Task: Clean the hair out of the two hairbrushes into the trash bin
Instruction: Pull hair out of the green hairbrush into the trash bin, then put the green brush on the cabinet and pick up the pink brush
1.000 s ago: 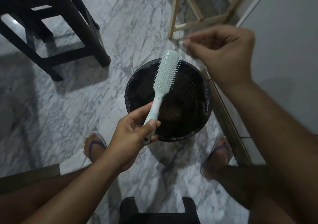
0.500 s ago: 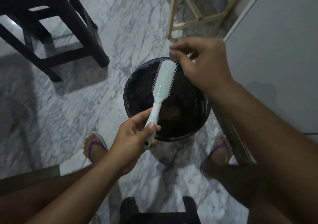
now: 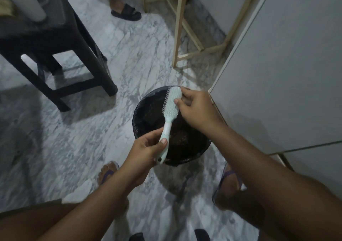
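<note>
- Marble floor point(image 3: 74, 148), grey-veined, fills most of the view.
- White cabinet panel point(image 3: 286, 64) stands along the right side, its near corner just beside the bin.
- Dark stool point(image 3: 77, 42) at far left, with blurred pale items on top that I cannot make out.
- Light wooden frame point(image 3: 178, 27) at far centre, legs on the floor.
- Trash bin point(image 3: 137, 114), round and black-lined, sits on the floor at centre, between stool and cabinet. Dark contents inside, not identifiable.
- Left hand point(image 3: 146, 151) is over the bin's near rim. Its grip is closed round the hairbrush handle, thumb laid along it.
- Right hand point(image 3: 198, 107) is over the bin's right side. Its grip is curled on the far end of the brush head, forefinger at the tip and thumb on the edge. Cannot tell whether hair is pinched.
- Hairbrush point(image 3: 171, 107), pale mint, is held above the bin opening, handle near, head far, bristles facing left.
- Sandalled feet point(image 3: 108, 170) stand either side of the bin, near.
- Black sandal point(image 3: 126, 11) on another person's foot, far.
</note>
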`<action>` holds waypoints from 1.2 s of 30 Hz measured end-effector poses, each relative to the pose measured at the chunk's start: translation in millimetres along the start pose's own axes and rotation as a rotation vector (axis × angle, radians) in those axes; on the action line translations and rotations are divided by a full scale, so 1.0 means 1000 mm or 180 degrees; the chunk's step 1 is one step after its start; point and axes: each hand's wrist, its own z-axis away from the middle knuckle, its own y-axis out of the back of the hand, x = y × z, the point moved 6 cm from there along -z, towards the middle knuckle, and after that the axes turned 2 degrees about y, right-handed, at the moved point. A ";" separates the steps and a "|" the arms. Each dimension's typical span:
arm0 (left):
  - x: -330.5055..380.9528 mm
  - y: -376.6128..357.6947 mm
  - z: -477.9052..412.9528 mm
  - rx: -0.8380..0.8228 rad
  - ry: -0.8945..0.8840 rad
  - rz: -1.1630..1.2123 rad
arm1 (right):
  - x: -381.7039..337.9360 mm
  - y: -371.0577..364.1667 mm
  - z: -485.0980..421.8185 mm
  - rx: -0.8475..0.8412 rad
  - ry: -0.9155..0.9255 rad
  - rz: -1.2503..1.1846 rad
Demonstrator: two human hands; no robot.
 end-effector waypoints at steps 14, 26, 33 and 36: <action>0.037 -0.055 0.030 -0.0092 0.0478 -0.0342 | 0.035 0.034 0.017 0.0277 -0.1348 -0.2052; 0.212 -0.200 0.168 -0.1065 -0.0029 -0.1243 | -0.101 0.298 0.128 0.1249 -0.1069 -0.2522; 0.261 -0.343 0.264 -0.2088 -0.0551 -0.2468 | -0.113 0.448 0.265 0.2546 -0.1390 -0.2440; 0.247 -0.408 0.287 -0.2334 -0.0575 -0.2680 | -0.089 0.496 0.323 0.3052 -0.1620 -0.2435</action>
